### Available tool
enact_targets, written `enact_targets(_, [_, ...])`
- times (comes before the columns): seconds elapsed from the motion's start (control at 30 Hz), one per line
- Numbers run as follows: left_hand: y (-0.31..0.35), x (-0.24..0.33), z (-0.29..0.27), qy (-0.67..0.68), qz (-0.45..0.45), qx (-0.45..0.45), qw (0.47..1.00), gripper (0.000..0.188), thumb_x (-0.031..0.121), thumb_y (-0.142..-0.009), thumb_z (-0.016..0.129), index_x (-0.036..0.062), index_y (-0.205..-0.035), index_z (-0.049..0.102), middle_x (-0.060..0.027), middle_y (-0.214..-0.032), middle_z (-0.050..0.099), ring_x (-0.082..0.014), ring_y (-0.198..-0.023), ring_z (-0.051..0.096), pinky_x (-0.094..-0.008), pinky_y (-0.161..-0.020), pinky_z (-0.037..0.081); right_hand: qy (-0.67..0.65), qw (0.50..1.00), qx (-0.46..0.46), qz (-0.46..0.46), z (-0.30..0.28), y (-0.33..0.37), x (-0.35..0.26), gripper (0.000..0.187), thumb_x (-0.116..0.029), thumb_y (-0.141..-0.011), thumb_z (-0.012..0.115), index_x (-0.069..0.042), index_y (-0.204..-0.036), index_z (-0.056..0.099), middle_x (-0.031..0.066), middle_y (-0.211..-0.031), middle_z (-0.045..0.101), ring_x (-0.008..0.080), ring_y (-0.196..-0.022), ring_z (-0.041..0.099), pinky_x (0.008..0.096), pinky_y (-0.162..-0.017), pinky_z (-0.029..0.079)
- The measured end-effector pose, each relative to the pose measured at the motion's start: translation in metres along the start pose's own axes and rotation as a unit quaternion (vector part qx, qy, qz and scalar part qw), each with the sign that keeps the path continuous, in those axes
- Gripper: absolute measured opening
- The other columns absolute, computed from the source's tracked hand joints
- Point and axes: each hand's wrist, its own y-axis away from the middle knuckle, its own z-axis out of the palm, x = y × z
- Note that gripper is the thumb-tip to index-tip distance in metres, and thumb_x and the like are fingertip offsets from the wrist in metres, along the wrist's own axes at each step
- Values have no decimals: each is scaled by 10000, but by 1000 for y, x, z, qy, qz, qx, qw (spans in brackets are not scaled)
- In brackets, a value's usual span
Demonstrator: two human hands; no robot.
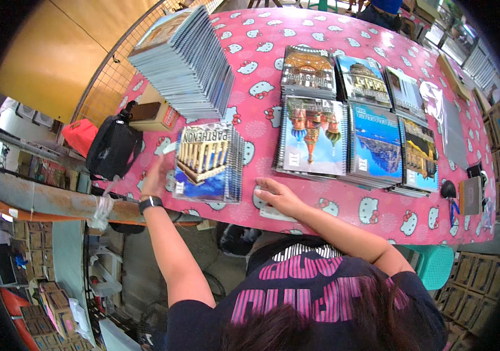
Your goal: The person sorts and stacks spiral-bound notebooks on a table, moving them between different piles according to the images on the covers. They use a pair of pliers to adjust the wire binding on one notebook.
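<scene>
A stack of spiral-bound notebooks with a temple picture on the cover lies near the table's front edge. My left hand, slightly blurred, is at its left side with fingers stretched out; whether it touches the covers is hard to make out. To the right of the stack, my right hand is open and holds nothing. Its fingers are extended low over the table edge, beside a small white item. Behind the stack rises a tall pile of spiral notebooks. To the right, several shorter notebook stacks stand in two rows.
The pink patterned tablecloth covers the table. At left are a black bag, a red pouch and a small box with a dark phone-like object. A grey sheet and small tools lie at right. A green stool stands below.
</scene>
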Motion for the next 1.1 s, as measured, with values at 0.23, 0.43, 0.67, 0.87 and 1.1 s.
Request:
enact_targets(0.23, [3, -34, 43, 193, -93, -156, 964, 480, 399, -881, 491, 37, -1196, 481, -50, -1074, 588, -152, -922, 576, -282, -785, 467, -133, 971, 175, 93, 56, -88, 25, 734, -464, -844, 487, 48, -1306, 236, 224, -1235, 440, 283, -1115, 457, 354, -942, 351])
enact_targets(0.43, [-8, -42, 27, 174, -122, -172, 962, 391, 261, -776, 635, 11, -1062, 545, -84, -971, 619, -171, -828, 609, -299, -747, 493, -414, 883, 160, 152, 63, -100, -14, 514, -511, -855, 431, -44, -1060, 497, 88, -876, 575, 171, -816, 546, 335, -744, 439])
enact_targets(0.67, [-21, -47, 23, 202, -118, -176, 956, 344, 282, -763, 629, -3, -954, 599, -89, -904, 639, -177, -803, 614, -287, -737, 486, -379, 877, 187, 227, 33, -107, -1, 453, -549, -812, 493, -107, -911, 519, -17, -702, 527, 100, -628, 480, 266, -593, 400])
enact_targets(0.87, [-24, -65, -4, 207, -124, -147, 959, 352, 246, -775, 627, -8, -1010, 565, -98, -935, 629, -181, -797, 614, -307, -739, 495, -423, 888, 99, 152, 63, -111, -23, 507, -480, -872, 427, -62, -1143, 517, 93, -1039, 600, 182, -836, 595, 326, -792, 477])
enact_targets(1.1, [-10, -42, 24, 220, -131, -214, 943, 404, 248, -781, 620, -24, -1067, 533, -114, -968, 622, -199, -837, 617, -313, -762, 501, -439, 894, 56, 73, 63, -111, 8, 639, -442, -831, 535, -46, -1284, 320, 129, -1210, 487, 214, -1068, 514, 373, -907, 428])
